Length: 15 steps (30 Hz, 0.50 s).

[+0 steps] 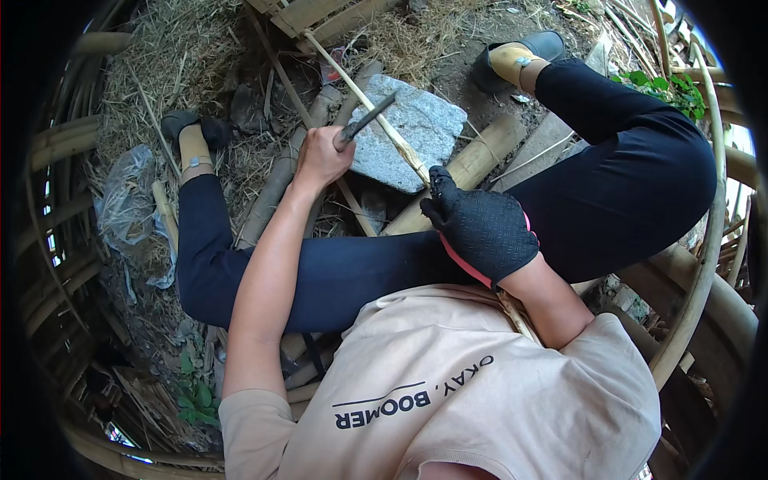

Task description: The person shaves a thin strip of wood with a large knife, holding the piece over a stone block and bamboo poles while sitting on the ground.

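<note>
My left hand (324,156), bare, is wrapped round the handle of a knife (376,110). The dark blade points up and to the right, lying across a thin, pale wooden stick (340,70). My right hand (484,228), in a black glove with a pink edge, grips that stick lower down. The stick runs from the top centre down past the glove and shows again under my right forearm. Behind the blade and stick lies a grey stone block (412,132). Whether the blade touches the stick I cannot tell for sure.
A thick bamboo pole (492,148) lies beside the stone, near my outstretched legs. Crumpled clear plastic (126,196) sits on the straw at left. Curved bamboo poles (704,240) stand close at right. A wooden frame (308,14) is at the top.
</note>
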Tool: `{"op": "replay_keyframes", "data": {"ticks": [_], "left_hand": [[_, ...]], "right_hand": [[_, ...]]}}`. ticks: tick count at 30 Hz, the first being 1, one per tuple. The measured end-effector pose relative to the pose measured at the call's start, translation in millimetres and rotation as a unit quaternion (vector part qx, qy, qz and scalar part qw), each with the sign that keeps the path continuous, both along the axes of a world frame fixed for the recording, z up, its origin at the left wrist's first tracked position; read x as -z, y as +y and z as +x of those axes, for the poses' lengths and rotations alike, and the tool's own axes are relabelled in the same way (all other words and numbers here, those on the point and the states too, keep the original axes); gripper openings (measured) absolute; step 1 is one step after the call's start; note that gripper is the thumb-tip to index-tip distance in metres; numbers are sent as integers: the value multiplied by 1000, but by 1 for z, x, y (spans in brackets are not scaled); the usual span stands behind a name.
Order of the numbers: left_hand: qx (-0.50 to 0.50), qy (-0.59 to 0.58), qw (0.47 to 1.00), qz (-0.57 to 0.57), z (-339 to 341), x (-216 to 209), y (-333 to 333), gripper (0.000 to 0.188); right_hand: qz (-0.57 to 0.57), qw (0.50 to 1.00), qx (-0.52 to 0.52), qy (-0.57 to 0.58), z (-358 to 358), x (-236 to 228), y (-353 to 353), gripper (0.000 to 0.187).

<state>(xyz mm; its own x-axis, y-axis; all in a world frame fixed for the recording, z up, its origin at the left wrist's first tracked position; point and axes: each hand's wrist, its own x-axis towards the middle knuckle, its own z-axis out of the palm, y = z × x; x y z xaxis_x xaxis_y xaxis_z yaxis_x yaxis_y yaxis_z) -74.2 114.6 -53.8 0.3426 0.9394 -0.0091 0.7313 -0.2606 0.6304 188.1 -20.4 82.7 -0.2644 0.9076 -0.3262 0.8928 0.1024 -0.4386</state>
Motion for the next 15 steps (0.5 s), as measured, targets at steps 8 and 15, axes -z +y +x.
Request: {"op": "replay_keyframes", "data": {"ticks": [8,15], "left_hand": [[-33,4,999,-35,-14,-6,4,23],[71,-44,996,30,4,-9,-3,19]], "right_hand": [[-15,1000,0,23,-2,-12,1,43],[-2,1000,-7,16,0,-12,1,42]]}}
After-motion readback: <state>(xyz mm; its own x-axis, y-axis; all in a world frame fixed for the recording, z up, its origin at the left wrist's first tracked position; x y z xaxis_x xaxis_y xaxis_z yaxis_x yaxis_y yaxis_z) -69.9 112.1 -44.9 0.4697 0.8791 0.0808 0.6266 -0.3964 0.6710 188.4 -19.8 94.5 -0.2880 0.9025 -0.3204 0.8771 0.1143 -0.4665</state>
